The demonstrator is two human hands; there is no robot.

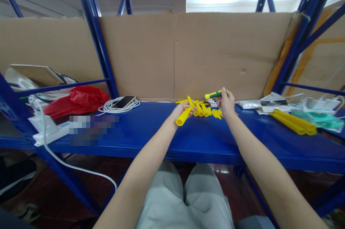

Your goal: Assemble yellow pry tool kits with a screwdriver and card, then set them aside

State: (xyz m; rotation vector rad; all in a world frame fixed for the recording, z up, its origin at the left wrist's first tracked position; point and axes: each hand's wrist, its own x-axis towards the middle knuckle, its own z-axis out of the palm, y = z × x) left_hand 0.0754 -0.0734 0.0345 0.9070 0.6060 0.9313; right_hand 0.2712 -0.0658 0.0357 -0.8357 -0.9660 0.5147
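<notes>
Over the blue shelf point(151, 132), my left hand point(181, 109) is closed around a yellow plastic tube piece point(183, 117), its open round end tilted toward me. A narrower yellow part stands up across the tube's far end. My right hand point(227, 102) grips the green and yellow handle of a screwdriver point(213, 95), whose thin metal shaft points left at the yellow piece. Whether the tip touches it, I cannot tell. Beneath and between my hands lie several yellow tube pieces point(202, 109) and smaller yellow bits point(216, 113). Several white sticks point(212, 102) lie behind them.
Two long yellow tubes point(293, 121) lie at the right beside a green plastic bag point(320, 119) and white packets point(262, 101). At left are a phone point(124, 102) on a coiled white cable point(106, 108), a red bag point(78, 101) and a power strip point(51, 133). Cardboard point(172, 56) walls the back.
</notes>
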